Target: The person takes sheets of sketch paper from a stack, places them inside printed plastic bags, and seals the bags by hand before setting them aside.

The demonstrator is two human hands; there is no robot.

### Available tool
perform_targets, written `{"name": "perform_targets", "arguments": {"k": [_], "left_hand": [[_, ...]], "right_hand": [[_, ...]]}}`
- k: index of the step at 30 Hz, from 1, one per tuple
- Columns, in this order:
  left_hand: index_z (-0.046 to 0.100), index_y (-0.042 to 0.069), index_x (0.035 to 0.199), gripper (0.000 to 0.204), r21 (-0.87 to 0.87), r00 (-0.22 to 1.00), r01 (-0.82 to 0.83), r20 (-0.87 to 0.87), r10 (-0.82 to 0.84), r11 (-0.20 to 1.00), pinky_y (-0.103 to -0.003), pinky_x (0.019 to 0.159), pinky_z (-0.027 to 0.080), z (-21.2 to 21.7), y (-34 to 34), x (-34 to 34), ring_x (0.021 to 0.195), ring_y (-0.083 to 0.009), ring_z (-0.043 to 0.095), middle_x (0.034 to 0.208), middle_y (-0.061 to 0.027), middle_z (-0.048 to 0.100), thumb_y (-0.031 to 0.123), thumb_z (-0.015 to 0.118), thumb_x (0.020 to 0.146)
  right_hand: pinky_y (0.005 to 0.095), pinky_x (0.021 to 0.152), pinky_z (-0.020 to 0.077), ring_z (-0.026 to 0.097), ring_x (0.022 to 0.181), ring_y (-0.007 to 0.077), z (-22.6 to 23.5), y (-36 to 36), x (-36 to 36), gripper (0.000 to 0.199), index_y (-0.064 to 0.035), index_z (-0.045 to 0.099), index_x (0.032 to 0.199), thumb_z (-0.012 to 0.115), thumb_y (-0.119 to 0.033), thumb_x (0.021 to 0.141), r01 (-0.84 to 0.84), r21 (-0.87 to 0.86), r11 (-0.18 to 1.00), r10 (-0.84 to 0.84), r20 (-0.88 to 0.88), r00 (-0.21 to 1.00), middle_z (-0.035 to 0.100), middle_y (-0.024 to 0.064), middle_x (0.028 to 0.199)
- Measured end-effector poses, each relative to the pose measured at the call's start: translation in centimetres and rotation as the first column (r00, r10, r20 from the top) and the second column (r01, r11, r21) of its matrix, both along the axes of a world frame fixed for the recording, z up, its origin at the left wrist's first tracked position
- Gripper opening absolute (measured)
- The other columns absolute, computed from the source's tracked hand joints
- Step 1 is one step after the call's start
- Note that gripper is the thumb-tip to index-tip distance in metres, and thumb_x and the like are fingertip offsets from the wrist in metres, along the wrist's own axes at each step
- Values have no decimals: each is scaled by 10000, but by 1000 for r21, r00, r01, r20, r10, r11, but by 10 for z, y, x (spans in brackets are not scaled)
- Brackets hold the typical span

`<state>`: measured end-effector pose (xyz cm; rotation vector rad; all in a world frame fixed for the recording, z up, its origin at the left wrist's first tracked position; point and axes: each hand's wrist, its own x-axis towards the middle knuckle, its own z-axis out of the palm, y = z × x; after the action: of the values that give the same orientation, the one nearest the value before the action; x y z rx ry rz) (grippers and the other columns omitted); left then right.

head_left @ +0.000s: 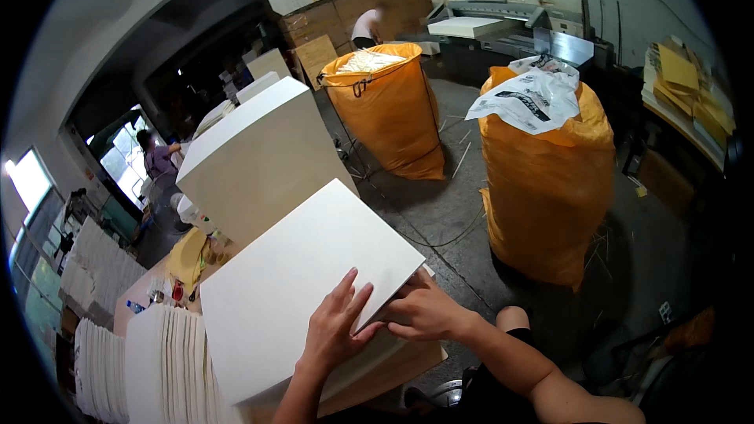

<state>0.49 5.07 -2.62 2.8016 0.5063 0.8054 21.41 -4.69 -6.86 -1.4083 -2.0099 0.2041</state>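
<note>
In the head view, the left hand (336,328) lies flat on a white sheet (302,283), fingers spread apart and pressing its near right part. The right hand (424,310) sits just beside it at the sheet's near right corner, fingers curled together on the edge. The sheet tops a stack on the desk (137,292), low in the middle of the view. A taller white stack (259,153) stands beyond it. Fanned white pieces (169,365) lie at near left. Two orange bags (550,180) stand on the floor to the right, and a cutting machine (503,12) sits far back.
</note>
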Motion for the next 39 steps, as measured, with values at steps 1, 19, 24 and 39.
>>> {"name": "perform_targets", "arguments": {"k": [1,19,24,39], "left_hand": [[581,113,1377,757,-18,1000,2,-3,-2,1000,-452,967,548,-1,2,0,1143,-381,647,1521,-176,490,182,890,690],[641,87,1320,418,-114,991,-90,89,100,989,-429,937,556,0,10,16,1107,-369,667,1266,-197,662,155,701,912],[677,214,1322,406,-174,970,21,241,22,985,-434,934,576,3,16,13,1117,-409,682,1415,-247,553,22,594,974],[701,124,1204,542,-213,990,12,137,18,977,-432,989,538,11,14,8,1156,-343,666,1392,-186,559,274,919,731]], "right_hand": [[584,1207,174,464,1369,368,3,-2,1,396,-111,717,1184,616,-385,916,0,-44,999,0,-21,1000,644,183,1271],[440,682,513,666,759,354,38,-6,61,441,-21,631,814,632,-426,987,427,-282,859,-454,-32,891,681,162,816],[423,585,484,630,610,318,56,23,22,383,3,581,859,660,-348,990,339,-53,939,-341,-261,903,624,181,699],[233,393,335,523,467,91,50,43,18,304,-113,517,764,608,-251,1020,-154,-215,964,-195,-971,138,516,-8,569]]}}
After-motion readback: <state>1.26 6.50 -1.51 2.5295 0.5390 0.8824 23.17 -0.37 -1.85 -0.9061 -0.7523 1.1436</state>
